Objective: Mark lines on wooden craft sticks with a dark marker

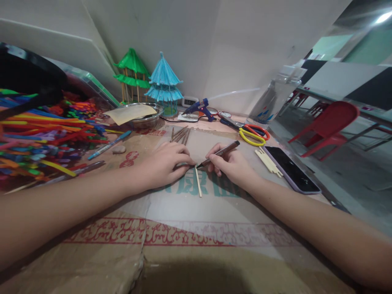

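My right hand [228,163] grips a dark brown marker pen [223,152], its tip pointing left at the upper end of a pale wooden stick [199,182]. That stick lies on a translucent sheet [171,210] over printed cardboard. With thumb and fingertips closed together, my left hand [167,163] holds the stick's upper end, right beside the pen tip. Several brown sticks [181,135] lie just beyond my left hand. To the right of my right hand is a small row of pale sticks [268,162].
Colourful pipe cleaners [45,134] are heaped at left, near a blue pen [109,145]. Behind stand a green pagoda model [132,75], a blue one [164,83], a metal bowl [157,112] and a glue gun [200,108]. Scissors [252,135] and a phone [290,169] lie at right.
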The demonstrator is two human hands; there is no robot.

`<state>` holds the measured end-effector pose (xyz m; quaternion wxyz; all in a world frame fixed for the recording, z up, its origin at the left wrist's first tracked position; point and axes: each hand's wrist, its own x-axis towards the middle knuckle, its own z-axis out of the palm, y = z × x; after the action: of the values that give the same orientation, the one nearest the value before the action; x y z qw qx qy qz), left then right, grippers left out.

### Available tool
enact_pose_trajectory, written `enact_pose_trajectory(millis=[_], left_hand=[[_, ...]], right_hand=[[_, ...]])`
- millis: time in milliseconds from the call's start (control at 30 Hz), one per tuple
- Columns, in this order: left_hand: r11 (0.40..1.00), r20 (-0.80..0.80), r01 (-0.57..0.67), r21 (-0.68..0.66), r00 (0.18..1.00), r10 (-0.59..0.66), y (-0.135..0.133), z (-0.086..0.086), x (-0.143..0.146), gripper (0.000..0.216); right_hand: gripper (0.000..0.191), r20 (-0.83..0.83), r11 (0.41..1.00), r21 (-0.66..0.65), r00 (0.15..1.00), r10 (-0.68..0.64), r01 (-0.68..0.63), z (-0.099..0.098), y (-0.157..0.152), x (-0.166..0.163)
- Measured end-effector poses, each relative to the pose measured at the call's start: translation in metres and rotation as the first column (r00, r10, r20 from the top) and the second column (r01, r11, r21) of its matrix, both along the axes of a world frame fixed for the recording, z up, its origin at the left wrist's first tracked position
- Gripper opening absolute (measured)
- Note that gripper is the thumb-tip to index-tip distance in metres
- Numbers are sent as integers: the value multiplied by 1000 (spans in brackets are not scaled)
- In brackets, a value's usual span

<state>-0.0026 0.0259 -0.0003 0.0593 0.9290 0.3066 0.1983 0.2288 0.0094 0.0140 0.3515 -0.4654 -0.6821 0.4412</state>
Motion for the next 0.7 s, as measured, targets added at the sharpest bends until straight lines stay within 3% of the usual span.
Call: enact_pose_trajectory(millis=[367, 500, 700], left_hand=[[1000, -9, 0, -22, 1000, 0, -1, 2, 0, 27], [999, 2, 8, -45, 1000, -8, -2, 4, -1, 45], [998, -17, -4, -69, 1000, 3, 0, 5, 0, 35]], right_hand=[[11, 14, 1000, -9, 1000, -14, 15, 2, -1, -2], [10, 5, 1000, -4, 1000, -7, 7, 2, -1, -1], [10, -6, 1000, -16, 1000, -8, 8, 1, 0, -1]])
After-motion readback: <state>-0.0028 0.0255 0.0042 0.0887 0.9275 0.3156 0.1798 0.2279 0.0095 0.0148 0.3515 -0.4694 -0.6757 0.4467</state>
